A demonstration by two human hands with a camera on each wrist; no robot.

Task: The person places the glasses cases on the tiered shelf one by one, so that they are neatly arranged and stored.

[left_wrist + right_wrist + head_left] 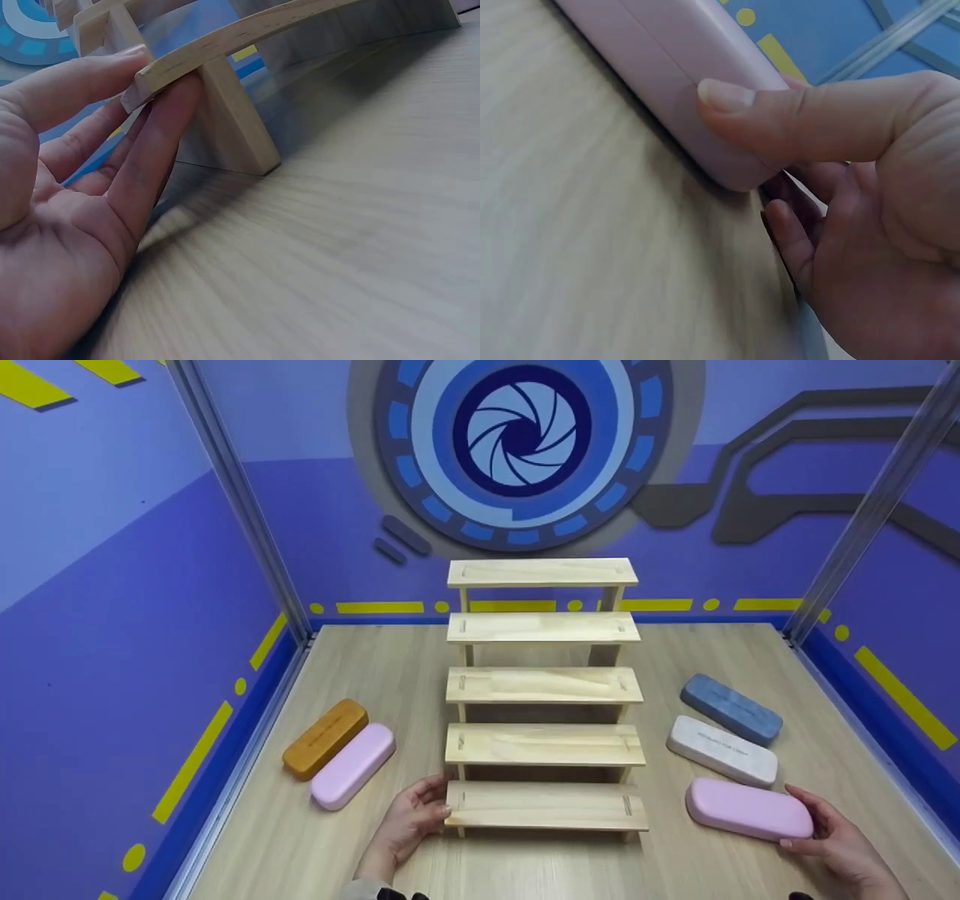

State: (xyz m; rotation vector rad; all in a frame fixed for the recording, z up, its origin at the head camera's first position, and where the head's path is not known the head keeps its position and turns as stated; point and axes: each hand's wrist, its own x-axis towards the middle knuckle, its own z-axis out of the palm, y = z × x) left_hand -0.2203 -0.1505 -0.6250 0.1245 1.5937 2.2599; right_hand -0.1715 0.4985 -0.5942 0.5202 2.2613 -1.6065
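Right hand (pixel 844 840) holds the pink case (pixel 746 810) by its right end, thumb on the near side, fingers at the far side. Left hand (pixel 411 816) pinches the left end of the wooden stand (pixel 545 746) at its lowest shelf (pixel 547 806), thumb above, fingers beneath. Best handling, probably: even pressure on the smooth case, a steady left pinch so the stand doesn't skid. Case extends leftward from the right fingers; long axis roughly left-right, left end angled slightly away from the person.
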